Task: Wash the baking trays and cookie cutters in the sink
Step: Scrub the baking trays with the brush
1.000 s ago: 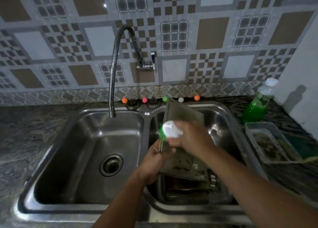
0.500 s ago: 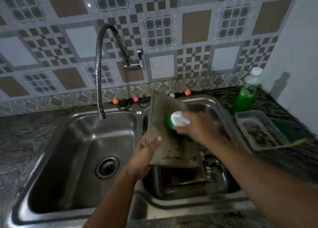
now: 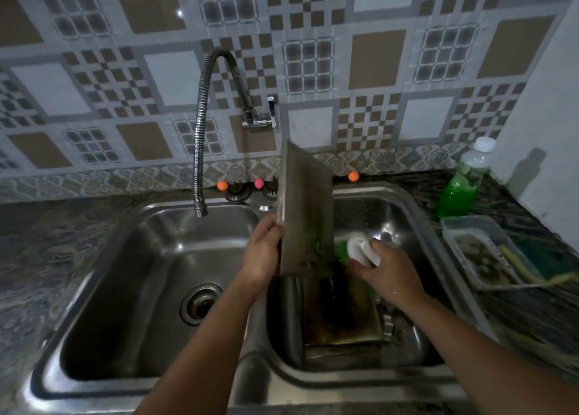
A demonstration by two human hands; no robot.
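- The table (image 3: 47,242) is dark, mottled stone, running along the tiled wall.
- A steel double sink (image 3: 257,364) is set into it.
- Right of the sink stands a bottle (image 3: 460,189) of green liquid with a white cap.
- Just in front of the bottle lies a clear plastic tray (image 3: 463,226).
- Behind the sink, at the wall, sit small orange and pink balls (image 3: 222,185).
- In the sink's right basin lies a dark baking tray (image 3: 341,317).
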